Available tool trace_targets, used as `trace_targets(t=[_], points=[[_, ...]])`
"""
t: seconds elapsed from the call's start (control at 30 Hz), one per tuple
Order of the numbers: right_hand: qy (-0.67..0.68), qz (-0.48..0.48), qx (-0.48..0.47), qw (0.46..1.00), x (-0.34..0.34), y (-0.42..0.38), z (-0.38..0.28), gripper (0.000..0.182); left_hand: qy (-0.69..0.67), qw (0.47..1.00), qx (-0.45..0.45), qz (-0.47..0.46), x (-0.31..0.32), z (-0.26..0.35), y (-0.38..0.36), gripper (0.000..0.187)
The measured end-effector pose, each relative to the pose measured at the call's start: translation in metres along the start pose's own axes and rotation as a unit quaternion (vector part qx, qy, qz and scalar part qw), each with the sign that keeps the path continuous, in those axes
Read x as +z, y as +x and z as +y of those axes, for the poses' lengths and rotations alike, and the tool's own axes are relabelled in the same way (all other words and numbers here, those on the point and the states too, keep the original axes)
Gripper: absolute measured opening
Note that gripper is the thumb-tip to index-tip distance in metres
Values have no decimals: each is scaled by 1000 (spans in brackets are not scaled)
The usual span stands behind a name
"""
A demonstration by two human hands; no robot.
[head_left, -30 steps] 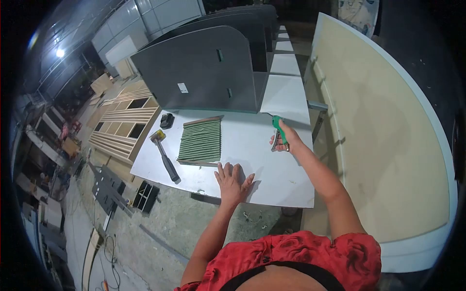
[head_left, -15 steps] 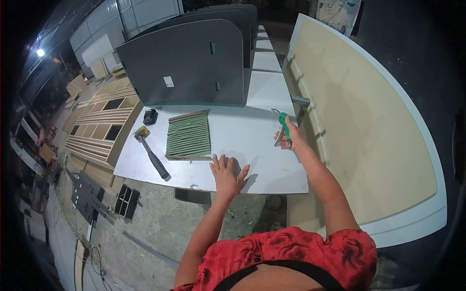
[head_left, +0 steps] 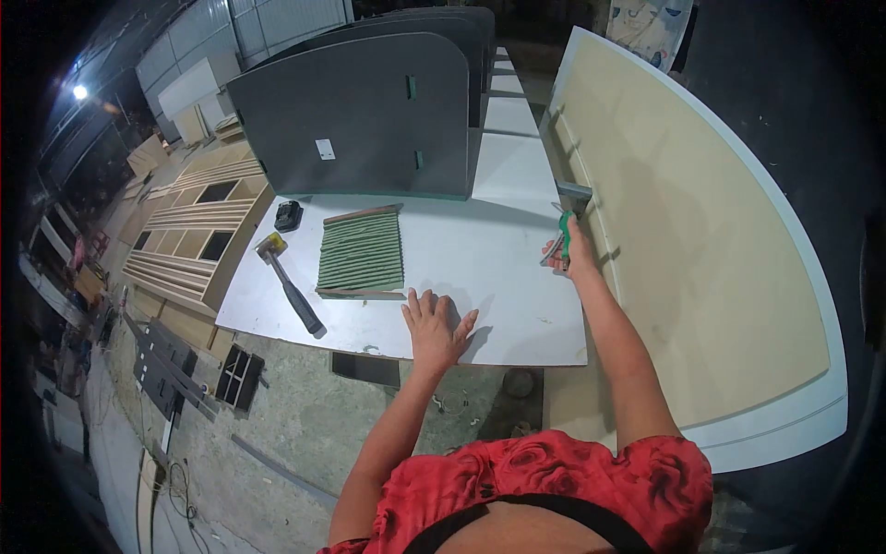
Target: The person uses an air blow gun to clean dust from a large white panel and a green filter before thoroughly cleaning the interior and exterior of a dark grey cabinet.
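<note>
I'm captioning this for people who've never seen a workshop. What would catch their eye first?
Probably the tall dark panel upright on the white tabletop, and the huge cream board with a curved white rim along the right side. Next, perhaps, the ridged green piece before the dark panel, and the green-handled tool in the right hand.

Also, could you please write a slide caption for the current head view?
Left hand on the white table, right hand gripping a green-handled tool.
</note>
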State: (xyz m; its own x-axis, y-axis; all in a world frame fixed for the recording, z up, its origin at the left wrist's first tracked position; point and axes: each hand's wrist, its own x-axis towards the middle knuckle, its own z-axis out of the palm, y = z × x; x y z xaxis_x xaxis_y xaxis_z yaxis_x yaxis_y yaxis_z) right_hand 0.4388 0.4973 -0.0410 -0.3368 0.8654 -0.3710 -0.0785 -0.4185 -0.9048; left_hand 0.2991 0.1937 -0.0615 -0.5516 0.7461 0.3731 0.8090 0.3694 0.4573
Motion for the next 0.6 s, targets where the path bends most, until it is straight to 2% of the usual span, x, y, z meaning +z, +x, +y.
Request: trace_targets(t=[0.13,0.2,0.6], points=[[-2,3,7,1000,-1,3,3,68,-5,1000,2,4,1,0,0,57],[8,-10,41,999,-3,5,3,67,-9,1000,2,7,0,0,0,58],[18,-4,24,1000,-4,7,8,69,-1,1000,-2,-10,-3,1,1,63]])
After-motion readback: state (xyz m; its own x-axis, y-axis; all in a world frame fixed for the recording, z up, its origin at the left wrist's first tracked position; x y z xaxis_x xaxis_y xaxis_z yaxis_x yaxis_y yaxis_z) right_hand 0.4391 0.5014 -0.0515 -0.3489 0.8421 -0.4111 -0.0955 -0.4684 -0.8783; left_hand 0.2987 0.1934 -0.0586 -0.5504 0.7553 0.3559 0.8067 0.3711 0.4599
